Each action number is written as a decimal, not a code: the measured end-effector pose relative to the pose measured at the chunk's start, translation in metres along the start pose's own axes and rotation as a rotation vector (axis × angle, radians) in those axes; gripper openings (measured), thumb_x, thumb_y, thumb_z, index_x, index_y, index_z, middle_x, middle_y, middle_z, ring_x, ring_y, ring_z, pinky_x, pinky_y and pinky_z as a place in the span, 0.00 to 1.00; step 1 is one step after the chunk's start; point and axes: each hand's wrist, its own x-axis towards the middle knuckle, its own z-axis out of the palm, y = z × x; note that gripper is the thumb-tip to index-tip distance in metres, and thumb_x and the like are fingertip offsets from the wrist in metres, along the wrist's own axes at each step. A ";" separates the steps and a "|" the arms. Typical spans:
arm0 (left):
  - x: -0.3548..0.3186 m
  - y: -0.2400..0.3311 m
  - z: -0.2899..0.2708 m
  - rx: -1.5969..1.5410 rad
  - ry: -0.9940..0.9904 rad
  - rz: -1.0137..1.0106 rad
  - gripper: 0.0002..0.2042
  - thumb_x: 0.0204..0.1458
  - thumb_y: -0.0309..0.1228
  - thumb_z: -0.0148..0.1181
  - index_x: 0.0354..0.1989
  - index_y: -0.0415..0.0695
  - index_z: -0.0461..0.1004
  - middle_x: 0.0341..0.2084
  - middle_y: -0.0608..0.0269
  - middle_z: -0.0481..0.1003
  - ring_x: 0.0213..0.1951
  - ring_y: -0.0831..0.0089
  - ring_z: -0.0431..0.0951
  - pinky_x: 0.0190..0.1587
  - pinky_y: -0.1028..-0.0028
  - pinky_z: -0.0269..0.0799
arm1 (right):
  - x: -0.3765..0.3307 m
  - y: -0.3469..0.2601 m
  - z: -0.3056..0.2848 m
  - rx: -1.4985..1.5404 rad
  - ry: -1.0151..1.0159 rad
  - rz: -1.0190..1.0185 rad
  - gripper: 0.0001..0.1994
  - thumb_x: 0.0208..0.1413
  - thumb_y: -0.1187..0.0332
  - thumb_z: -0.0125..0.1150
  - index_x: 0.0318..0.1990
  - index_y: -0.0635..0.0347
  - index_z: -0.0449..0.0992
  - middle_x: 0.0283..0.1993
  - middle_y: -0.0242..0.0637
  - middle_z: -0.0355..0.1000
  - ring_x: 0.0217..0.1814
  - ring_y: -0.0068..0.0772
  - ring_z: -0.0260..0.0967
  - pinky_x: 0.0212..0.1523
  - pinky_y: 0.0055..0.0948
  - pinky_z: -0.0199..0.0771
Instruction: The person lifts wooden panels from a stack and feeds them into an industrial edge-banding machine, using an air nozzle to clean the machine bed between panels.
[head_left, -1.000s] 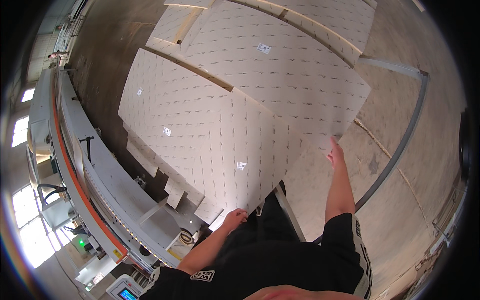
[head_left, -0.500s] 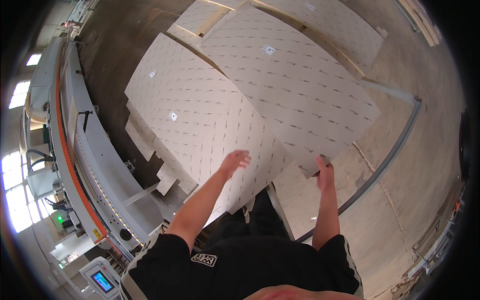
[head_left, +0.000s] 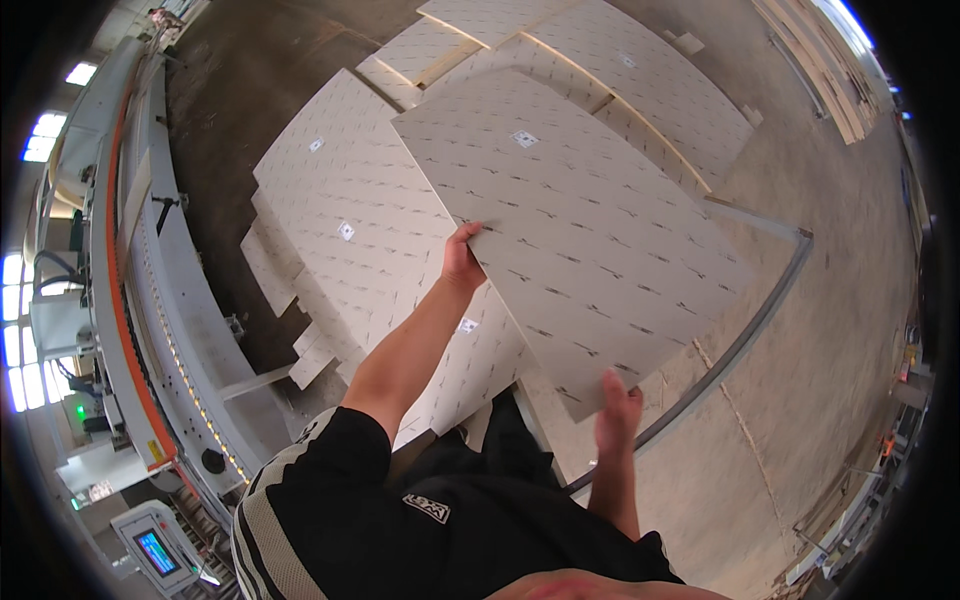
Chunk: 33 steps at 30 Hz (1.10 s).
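A large flat board [head_left: 590, 230], pale grey with rows of small dark printed marks and a white label, lies tilted across my front. My left hand [head_left: 462, 258] is closed on its left edge, thumb on top. At its near end my right hand [head_left: 618, 415] grips the edge, thumb up and the other fingers mostly hidden. Beneath and to the left spreads a stack of similar boards [head_left: 375, 185] with white labels on top. The undersides of both grips are out of sight.
Along the left runs a long machine [head_left: 180, 290] with an orange strip and a small screen panel [head_left: 158, 550]. More boards [head_left: 640, 90] lie beyond. A grey metal rail [head_left: 735, 345] bends along the right; timber planks [head_left: 815, 65] rest at far right.
My left hand has come from above the stack onto the board's left edge. The board's near end and my right hand have moved toward me, and another label shows on the stack.
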 end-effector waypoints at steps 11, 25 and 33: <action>-0.245 -0.006 -0.132 -0.199 -0.040 0.206 0.28 0.53 0.33 0.59 0.64 0.38 0.67 0.58 0.53 0.73 0.61 0.54 0.71 0.67 0.54 0.63 | -0.039 0.020 -0.049 -0.305 -0.173 0.423 0.22 0.59 0.64 0.68 0.57 0.66 0.72 0.53 0.38 0.75 0.54 0.32 0.73 0.56 0.34 0.72; -0.633 -0.002 -0.402 -0.498 0.163 0.686 0.29 0.53 0.21 0.62 0.66 0.43 0.65 0.61 0.57 0.71 0.63 0.56 0.70 0.69 0.52 0.62 | -0.279 0.240 0.205 -0.555 -0.174 0.305 0.34 0.61 0.44 0.51 0.63 0.67 0.71 0.63 0.44 0.71 0.61 0.49 0.71 0.58 0.50 0.72; -0.751 -0.039 -0.516 -0.511 0.386 0.604 0.20 0.63 0.30 0.59 0.63 0.40 0.69 0.57 0.57 0.75 0.57 0.61 0.76 0.62 0.57 0.71 | -0.342 0.351 0.278 -0.894 -0.392 0.202 0.33 0.58 0.46 0.56 0.55 0.72 0.76 0.54 0.45 0.76 0.51 0.46 0.76 0.51 0.46 0.77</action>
